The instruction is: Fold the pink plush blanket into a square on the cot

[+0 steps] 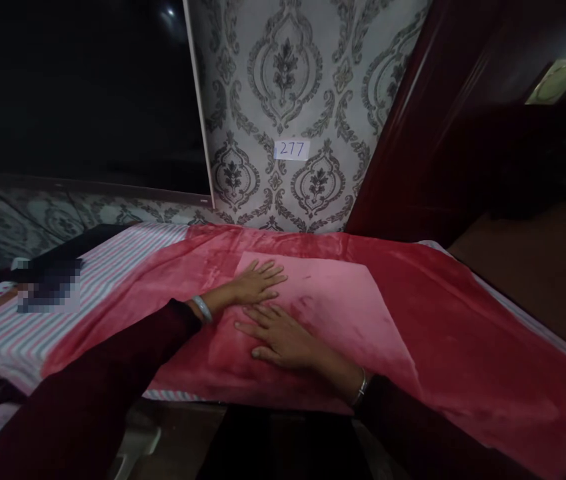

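Room light: dim, underexp., colours muted.
TV (77,93): near-black, sm. bright refl. nr top R.
Wallpaper (285,87): among brightest areas, pattern fairly clear.
Dark red panel (443,127): glossy, pale glare streaks; far R in deep shadow.
Red cloth (443,320): soft sheen, fine detail smeared.
Sleeves (93,380): almost black, folds hard to read.
Frame edges: wide-angle stretch.
L patch (49,287): pixelated.

Two bare hands (257,283) (287,340), two silvery bracelets (203,309) (361,387), one fuzzy red blanket (443,320), one black screen (77,87) and one white paper label (291,150) can be seen.
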A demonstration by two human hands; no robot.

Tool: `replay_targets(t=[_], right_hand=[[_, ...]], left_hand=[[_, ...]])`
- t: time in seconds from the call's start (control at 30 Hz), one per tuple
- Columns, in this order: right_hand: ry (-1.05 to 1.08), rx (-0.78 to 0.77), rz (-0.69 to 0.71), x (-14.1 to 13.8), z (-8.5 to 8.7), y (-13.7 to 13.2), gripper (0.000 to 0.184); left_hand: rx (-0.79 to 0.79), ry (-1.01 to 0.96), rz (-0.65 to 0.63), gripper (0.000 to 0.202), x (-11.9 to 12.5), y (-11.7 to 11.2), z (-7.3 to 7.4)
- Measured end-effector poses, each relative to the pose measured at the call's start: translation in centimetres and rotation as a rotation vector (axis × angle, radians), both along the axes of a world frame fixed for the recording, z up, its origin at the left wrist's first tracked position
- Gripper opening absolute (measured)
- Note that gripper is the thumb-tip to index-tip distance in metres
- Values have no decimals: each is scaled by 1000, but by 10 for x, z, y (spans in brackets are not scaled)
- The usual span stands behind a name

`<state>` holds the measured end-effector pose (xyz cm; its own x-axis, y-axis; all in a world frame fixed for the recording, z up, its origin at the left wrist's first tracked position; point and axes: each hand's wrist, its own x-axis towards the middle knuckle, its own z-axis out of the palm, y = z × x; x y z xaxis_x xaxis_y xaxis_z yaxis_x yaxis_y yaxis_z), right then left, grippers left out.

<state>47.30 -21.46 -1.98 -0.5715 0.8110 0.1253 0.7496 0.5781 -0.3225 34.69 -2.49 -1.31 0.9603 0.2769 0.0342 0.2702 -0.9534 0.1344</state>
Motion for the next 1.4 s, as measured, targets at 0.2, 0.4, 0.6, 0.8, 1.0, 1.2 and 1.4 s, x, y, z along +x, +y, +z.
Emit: replay_targets(t=[0.2, 0.4, 0.6, 0.8, 1.0, 1.2, 1.4], right_hand=[[5, -85, -17, 1, 7, -3, 62], [-22, -50, -36, 0, 9, -3, 62], [12, -7, -6, 0, 15, -2, 63], [84, 128, -189, 40, 33, -7, 40], [-95, 167, -507, 113, 27, -7, 46], [-225, 36, -455, 150, 14, 10, 57], [-228, -13, -672, 195, 8, 35, 58]], left_hand=[[-105, -1, 134, 67, 10, 53, -1], [-126, -4, 215, 69, 13, 65, 3], [109, 12, 303, 62, 19, 38, 32], [218, 12, 285, 61, 27, -20, 56], [121, 49, 62, 69, 22, -126, 28], [104, -82, 110, 78, 17, -173, -10], [94, -132, 80, 77, 14, -168, -17]])
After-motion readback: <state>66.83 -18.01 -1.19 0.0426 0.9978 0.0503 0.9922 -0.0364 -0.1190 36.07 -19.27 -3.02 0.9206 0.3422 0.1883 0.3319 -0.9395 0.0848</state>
